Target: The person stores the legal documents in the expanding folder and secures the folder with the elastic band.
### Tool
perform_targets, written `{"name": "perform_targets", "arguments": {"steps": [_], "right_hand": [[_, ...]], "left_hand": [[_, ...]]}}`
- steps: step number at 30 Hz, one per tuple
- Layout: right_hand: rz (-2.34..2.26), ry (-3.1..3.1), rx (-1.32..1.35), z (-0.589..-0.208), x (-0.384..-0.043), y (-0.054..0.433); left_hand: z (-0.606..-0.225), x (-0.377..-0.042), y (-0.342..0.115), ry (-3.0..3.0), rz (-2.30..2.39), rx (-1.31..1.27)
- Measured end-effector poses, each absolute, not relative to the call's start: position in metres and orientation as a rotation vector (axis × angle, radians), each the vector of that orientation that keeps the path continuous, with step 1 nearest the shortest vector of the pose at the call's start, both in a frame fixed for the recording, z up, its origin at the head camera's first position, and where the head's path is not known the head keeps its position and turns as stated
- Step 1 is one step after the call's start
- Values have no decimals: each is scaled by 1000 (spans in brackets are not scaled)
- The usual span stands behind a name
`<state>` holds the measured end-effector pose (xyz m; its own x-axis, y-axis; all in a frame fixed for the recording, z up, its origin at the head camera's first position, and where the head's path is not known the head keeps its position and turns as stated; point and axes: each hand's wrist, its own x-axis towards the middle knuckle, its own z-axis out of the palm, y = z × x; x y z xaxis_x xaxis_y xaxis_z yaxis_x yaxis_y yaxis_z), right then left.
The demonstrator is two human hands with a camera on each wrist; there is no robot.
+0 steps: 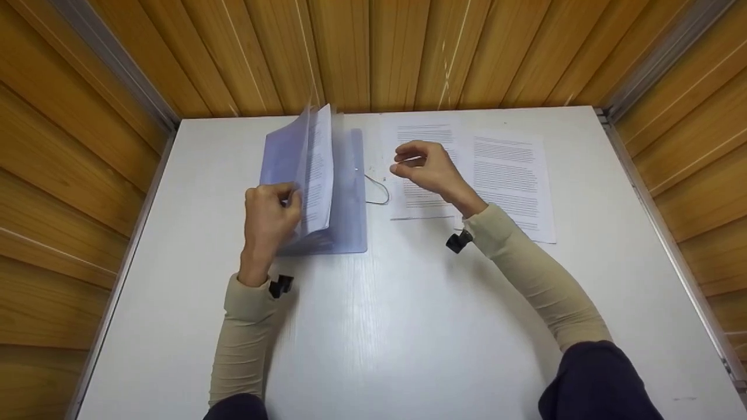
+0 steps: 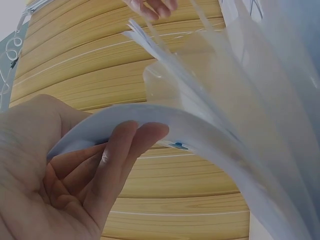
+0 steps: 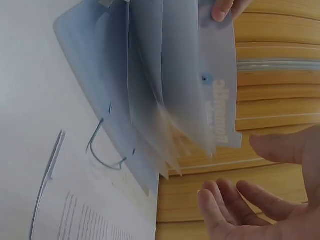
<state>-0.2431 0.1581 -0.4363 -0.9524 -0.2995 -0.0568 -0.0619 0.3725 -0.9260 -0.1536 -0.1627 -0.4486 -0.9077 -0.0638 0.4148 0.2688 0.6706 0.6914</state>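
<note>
A translucent blue document folder (image 1: 350,233) with clear inner pockets (image 3: 145,60) stands partly opened on the table, left of centre. Pinched between the thumb and curled fingers of my left hand (image 1: 268,216) is the folder's raised front cover (image 2: 165,117), which bends in the left wrist view. Printed sheets (image 1: 319,169) show among the pockets. An elastic cord (image 1: 379,203) loops out from the folder's right edge. To the right of the folder, my right hand (image 1: 435,172) hovers over a printed page (image 1: 429,204), fingers loosely bent and holding nothing; thumb and fingertips are apart in the right wrist view.
A second printed page (image 1: 508,175) lies to the right of the first on the white table (image 1: 373,338). Wood-patterned panels (image 1: 397,52) enclose the back and both sides, with metal rails (image 1: 671,233) along the side edges.
</note>
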Motion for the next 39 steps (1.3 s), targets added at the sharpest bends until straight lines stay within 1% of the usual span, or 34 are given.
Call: {"name": "perform_targets", "arguments": {"steps": [5, 17, 31, 39], "right_hand": [[-1627, 2443, -348, -439, -247, 191], [-1583, 2568, -188, -442, -250, 251], [-1463, 2724, -163, -439, -244, 300], [-1322, 2802, -46, -438, -237, 328]], "left_hand": [[-448, -155, -163, -2482, -1127, -162], [-448, -158, -165, -2466, -1122, -187], [-449, -154, -165, -2498, -1150, -140], [-451, -155, -163, -2499, -1152, -134]]}}
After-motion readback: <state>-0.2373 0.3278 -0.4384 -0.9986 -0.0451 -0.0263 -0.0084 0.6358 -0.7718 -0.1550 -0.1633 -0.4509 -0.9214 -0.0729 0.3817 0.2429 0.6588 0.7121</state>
